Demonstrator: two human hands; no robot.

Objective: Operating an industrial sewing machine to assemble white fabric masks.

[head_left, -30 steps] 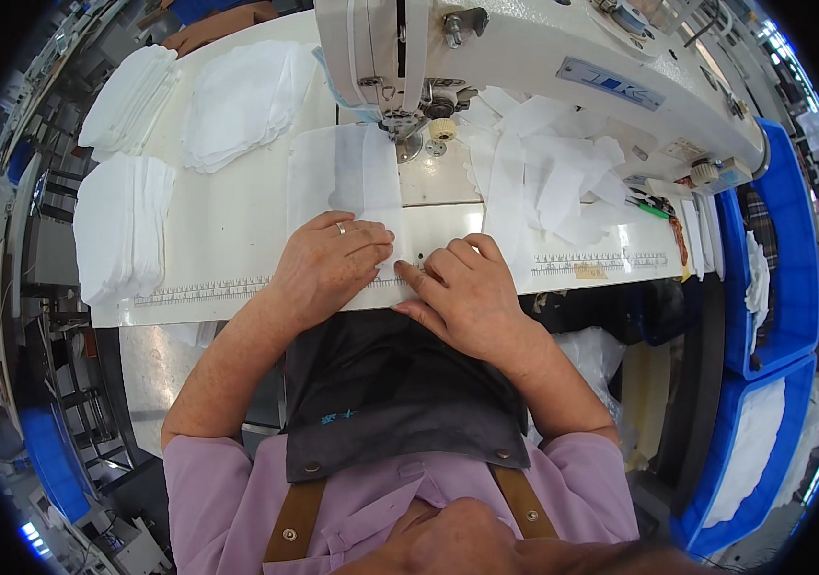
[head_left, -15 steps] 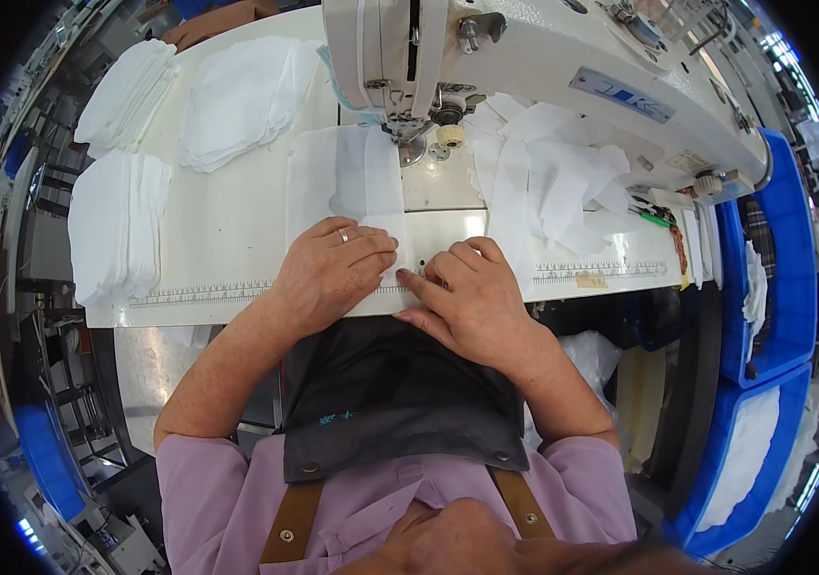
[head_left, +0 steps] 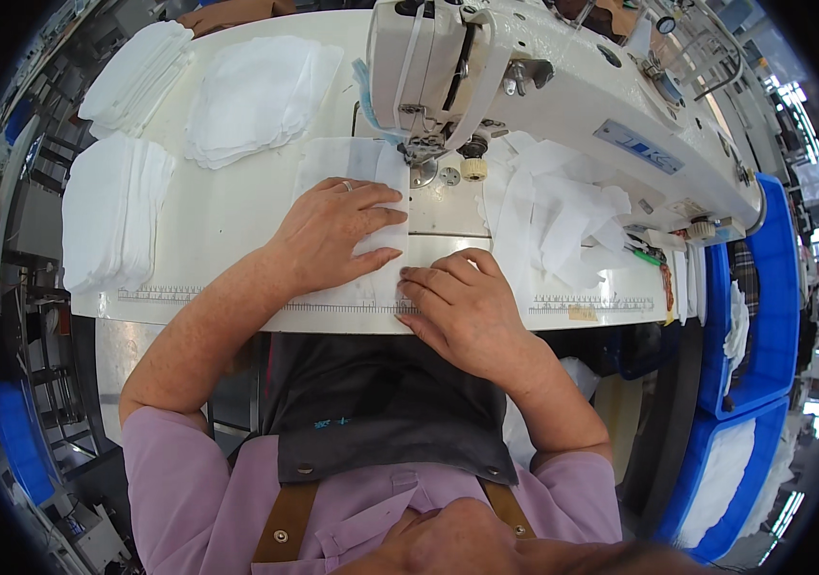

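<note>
My left hand [head_left: 340,233] lies with spread fingers on a translucent white fabric piece [head_left: 337,158], which reaches up to the sewing machine's presser foot and needle area [head_left: 417,153]. My right hand [head_left: 454,307] rests by the fabric's right edge near the front of the table, its fingers curled and pressed on that edge beside the printed ruler strip [head_left: 591,304]. The lower part of the fabric is partly hidden by both hands. The white machine head [head_left: 639,105] stands above and to the right.
Three white fabric stacks [head_left: 112,216] sit at the left of the table [head_left: 227,220]. Loose white pieces [head_left: 553,206] lie right of the needle, with small green-handled snips [head_left: 647,257]. Blue bins [head_left: 772,287] with fabric stand at the right. Brown material [head_left: 237,14] is at the back.
My left hand has moved forward along the fabric toward the needle, fingers now more spread. My right hand stays near the front edge. The view has shifted slightly.
</note>
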